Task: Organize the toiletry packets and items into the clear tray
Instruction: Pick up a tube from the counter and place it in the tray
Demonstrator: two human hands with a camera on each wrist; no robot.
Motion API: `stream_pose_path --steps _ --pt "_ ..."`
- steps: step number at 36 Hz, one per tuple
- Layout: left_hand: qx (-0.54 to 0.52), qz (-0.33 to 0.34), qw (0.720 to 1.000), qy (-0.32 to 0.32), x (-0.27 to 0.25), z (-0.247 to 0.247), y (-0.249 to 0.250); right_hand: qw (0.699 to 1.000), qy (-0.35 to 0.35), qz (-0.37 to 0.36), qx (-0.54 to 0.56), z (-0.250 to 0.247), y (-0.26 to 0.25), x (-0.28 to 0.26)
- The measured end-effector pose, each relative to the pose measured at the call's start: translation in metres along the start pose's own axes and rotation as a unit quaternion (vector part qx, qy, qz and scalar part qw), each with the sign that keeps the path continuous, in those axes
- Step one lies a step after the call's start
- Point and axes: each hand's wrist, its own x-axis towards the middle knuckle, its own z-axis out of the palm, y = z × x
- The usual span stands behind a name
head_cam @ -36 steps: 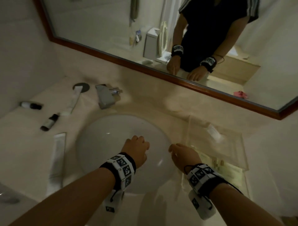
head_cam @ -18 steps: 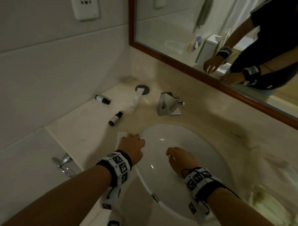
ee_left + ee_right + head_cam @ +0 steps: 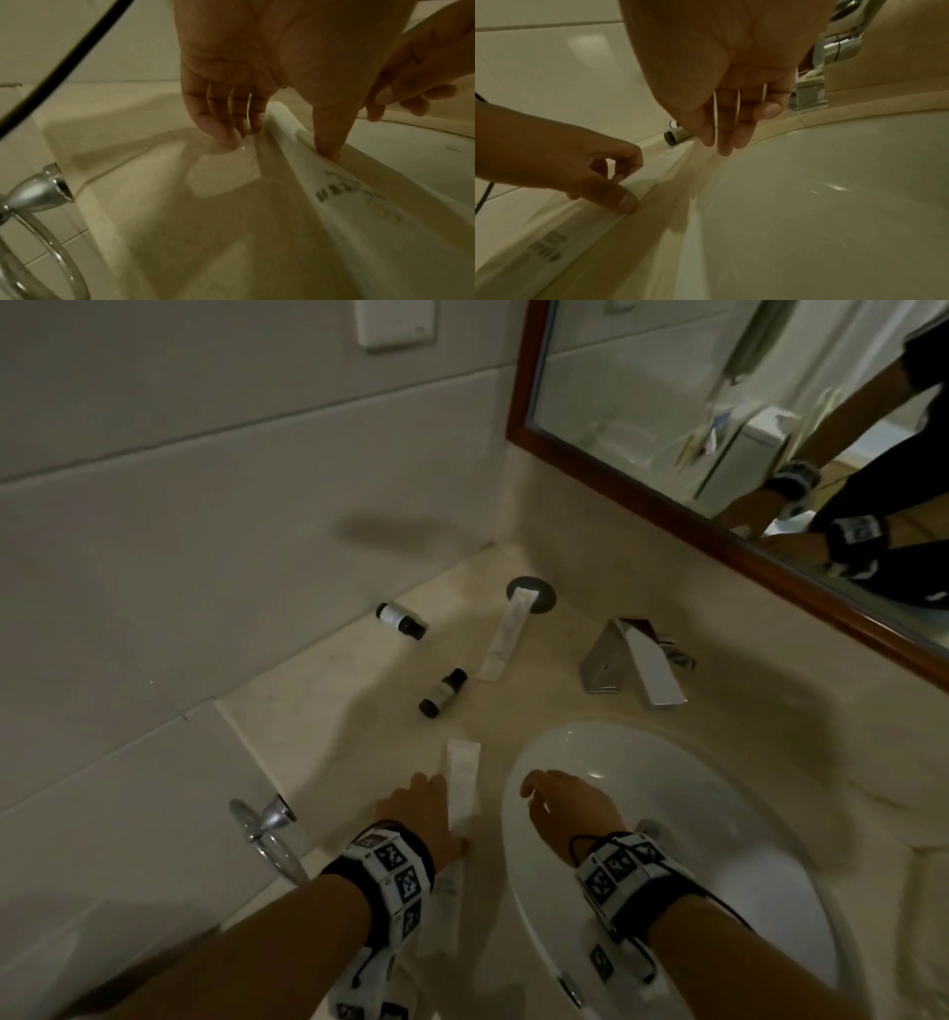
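A long white toiletry packet lies flat on the beige counter just left of the sink basin. My left hand pinches it: in the left wrist view the thumb presses the packet on its right edge and the fingers come down on its left side. My right hand hovers over the basin's left rim with relaxed fingers, holding nothing. Farther back lie a second white packet and two small dark bottles. The clear tray is out of view.
A chrome faucet stands behind the basin under a wood-framed mirror. A chrome towel ring hangs on the tiled wall at the counter's left end. A dark round disc sits under the far packet's tip.
The view swung left and the clear tray left the frame. My left hand moved off the basin onto the near white packet. My right hand shifted left over the basin.
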Motion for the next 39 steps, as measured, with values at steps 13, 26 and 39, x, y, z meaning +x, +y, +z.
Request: stream_pose_path --steps 13,26,39 --pt "0.056 0.112 0.992 0.001 0.017 -0.011 -0.013 0.998 0.030 -0.050 0.018 0.011 -0.015 0.026" --pt "0.150 0.119 0.980 0.060 0.022 -0.020 -0.028 0.999 -0.042 0.008 -0.023 0.032 0.003 0.029" --pt "0.168 0.151 0.974 0.030 0.019 -0.025 0.019 0.995 -0.015 0.098 0.019 0.009 0.072 -0.032"
